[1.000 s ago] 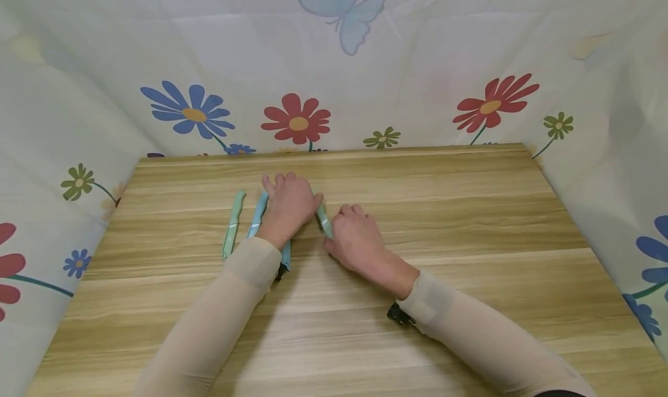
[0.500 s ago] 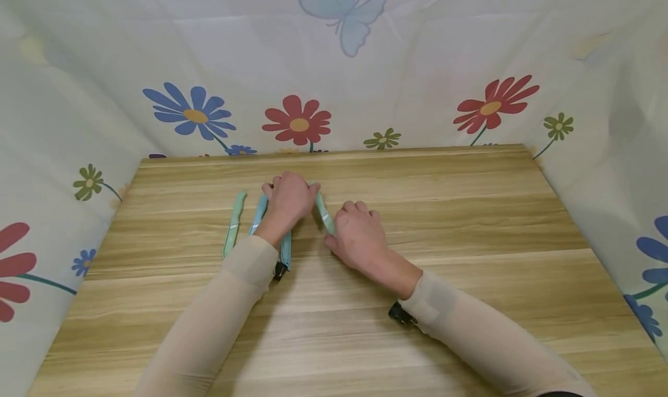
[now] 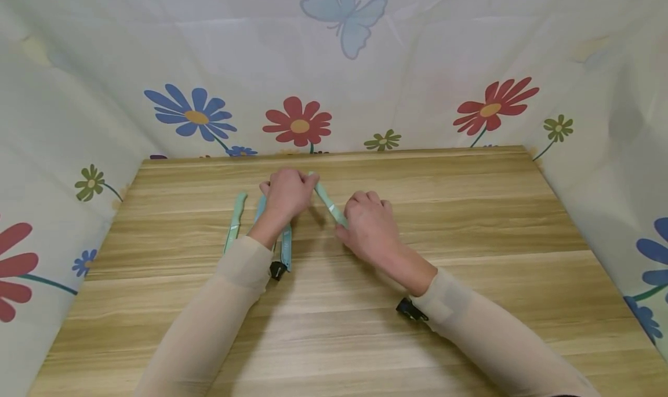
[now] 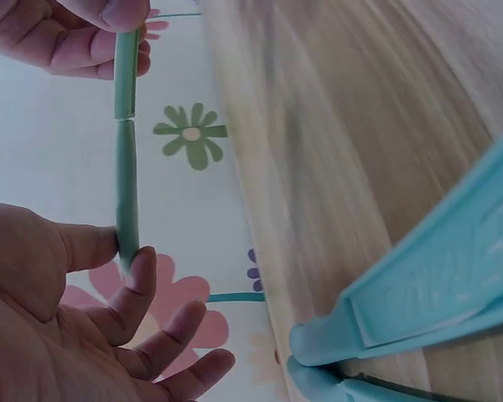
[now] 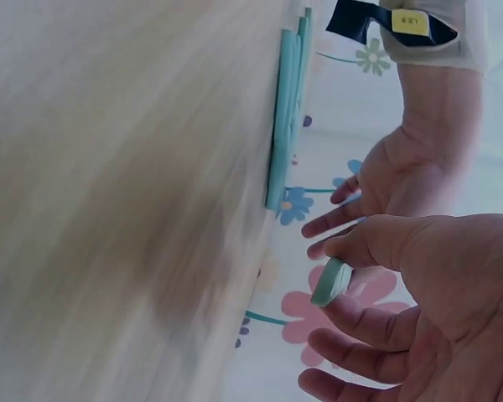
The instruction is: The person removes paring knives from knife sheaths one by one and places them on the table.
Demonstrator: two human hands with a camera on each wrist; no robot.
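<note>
The wood-grained desk [image 3: 469, 223] is carrying a green knife [image 3: 235, 218] toward its left side; a blue knife [image 3: 260, 206] and a second blue knife [image 3: 286, 250] are lying right of that one, partly hidden.

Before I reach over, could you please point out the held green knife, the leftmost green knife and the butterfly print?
Held green knife [image 3: 327, 201]: head view, just above its white band.
Leftmost green knife [image 3: 236, 218]: head view, lower part of its handle.
Butterfly print [image 3: 344, 17]: head view, its body.
</note>
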